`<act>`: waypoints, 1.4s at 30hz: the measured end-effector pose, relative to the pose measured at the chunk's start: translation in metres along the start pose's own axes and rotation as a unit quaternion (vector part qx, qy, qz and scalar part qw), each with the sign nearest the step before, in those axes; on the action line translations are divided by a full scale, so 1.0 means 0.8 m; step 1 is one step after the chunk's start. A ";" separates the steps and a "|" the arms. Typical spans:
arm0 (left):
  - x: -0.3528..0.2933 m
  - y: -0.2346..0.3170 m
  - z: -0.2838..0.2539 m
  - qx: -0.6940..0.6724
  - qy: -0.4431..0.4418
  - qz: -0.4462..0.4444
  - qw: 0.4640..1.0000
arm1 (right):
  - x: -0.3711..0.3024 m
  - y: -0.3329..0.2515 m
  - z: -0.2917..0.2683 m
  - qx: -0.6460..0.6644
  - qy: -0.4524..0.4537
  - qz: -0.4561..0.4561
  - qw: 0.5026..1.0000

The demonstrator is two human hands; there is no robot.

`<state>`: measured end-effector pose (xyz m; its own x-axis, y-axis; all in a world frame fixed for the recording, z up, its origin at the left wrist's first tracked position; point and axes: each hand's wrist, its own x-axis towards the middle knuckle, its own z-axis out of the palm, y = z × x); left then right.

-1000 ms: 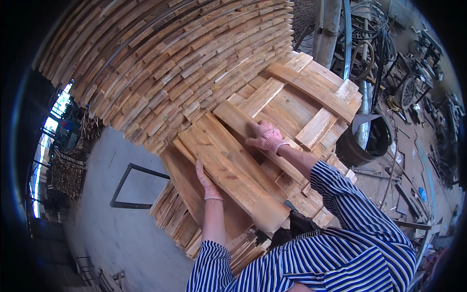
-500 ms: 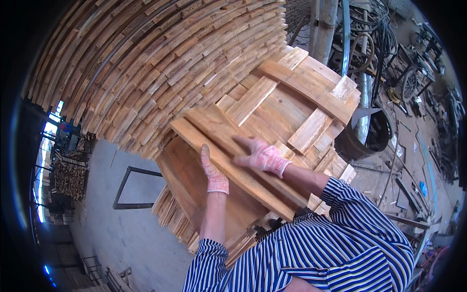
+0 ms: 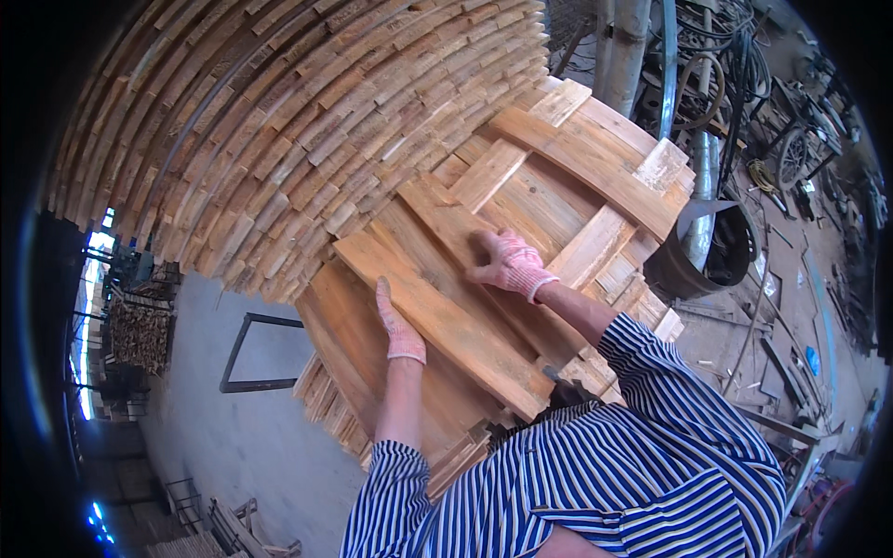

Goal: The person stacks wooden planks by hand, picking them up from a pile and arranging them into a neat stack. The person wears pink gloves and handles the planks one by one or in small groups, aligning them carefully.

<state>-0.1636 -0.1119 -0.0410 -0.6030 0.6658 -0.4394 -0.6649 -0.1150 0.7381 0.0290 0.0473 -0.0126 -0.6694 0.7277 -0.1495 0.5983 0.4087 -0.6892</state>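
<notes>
- Gloved hands work apart on two boards: the left hand [image 3: 402, 330] lies along the outer edge of the left board [image 3: 446, 325], fingers straight and close together, though I cannot tell whether its thumb hooks underneath; the right hand [image 3: 510, 265] bends over the right board [image 3: 445, 216], thumb apart from the fingers, and how firmly it grips cannot be told
- Biggest of all, the wall of stacked wood [image 3: 307, 121] rises beyond the far ends of both boards, its cut ends facing the person
- Grey floor [image 3: 233, 446] spreads out on the left, well below the work
- Under and around the boards is a pile of flat wood; on its right side, pale crosspieces [image 3: 595, 244] lie beneath a long top plank [image 3: 586, 172]
- An open metal drum [image 3: 684, 279] stands just right of the pile
- On the floor to the left lies a black metal frame [image 3: 260, 385]
- Both boards slant from upper left to lower right, with more wood showing between them; good handling here probably means steering each by its long edge, palms flat rather than fingertips curled under, thumbs out of the gap where edges could pinch, and pressure even so neither board twists
- Smallest, a blue scrap [image 3: 812, 361] sits far off to the right
</notes>
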 end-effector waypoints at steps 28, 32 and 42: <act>0.057 -0.072 0.105 0.866 -0.131 0.209 0.435 | 0.036 0.079 -0.038 -0.072 0.052 -0.023 0.996; 0.068 -0.071 0.120 0.860 -0.148 0.203 0.443 | 0.078 0.121 -0.090 -0.252 0.022 -0.046 0.966; 0.052 -0.048 0.072 0.845 -0.117 0.208 0.478 | 0.091 0.066 -0.141 -0.088 0.056 0.017 0.994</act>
<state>-0.1376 -0.0372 -0.0584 -0.3309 0.9314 -0.1520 0.9166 0.3555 0.1832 0.0612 0.1839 0.0202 -0.5999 0.7955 -0.0849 0.6948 0.4655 -0.5482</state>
